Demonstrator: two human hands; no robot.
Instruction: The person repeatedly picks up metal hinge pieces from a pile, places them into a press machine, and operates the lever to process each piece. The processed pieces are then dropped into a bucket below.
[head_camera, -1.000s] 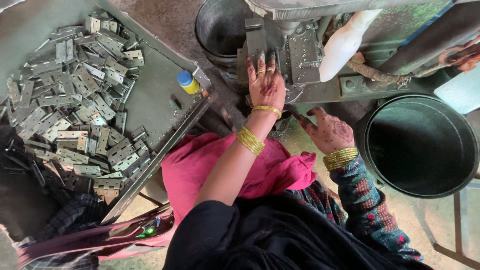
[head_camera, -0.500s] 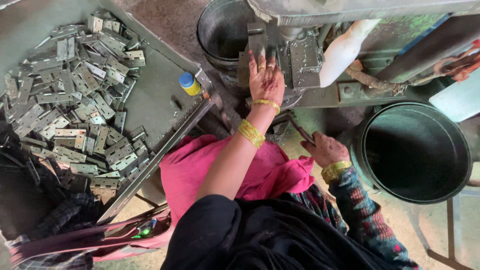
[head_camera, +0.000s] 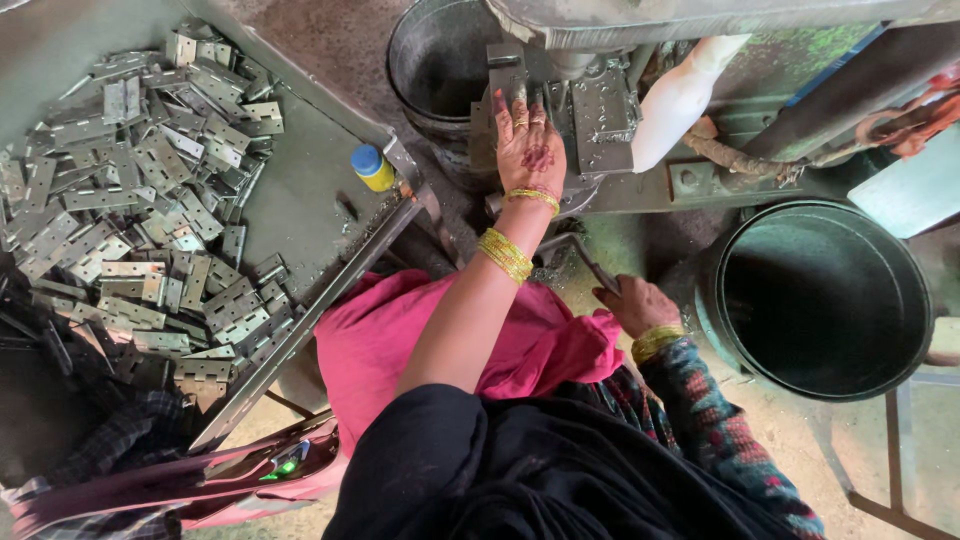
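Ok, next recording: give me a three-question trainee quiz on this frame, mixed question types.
1. True or false: the left hand rests flat on the grey metal machine.
2. What does the right hand grip? A) a thin dark metal rod B) the small yellow bottle with a blue cap C) a hinge
3. Where is the pile of metal hinges: on the tray at the person's left, or in the dark round bucket?

Key: 1 true; 2 A; 3 on the tray at the left.

A metal workshop: a heap of stamped hinges (head_camera: 140, 200) beside a grimy press machine (head_camera: 590, 110).
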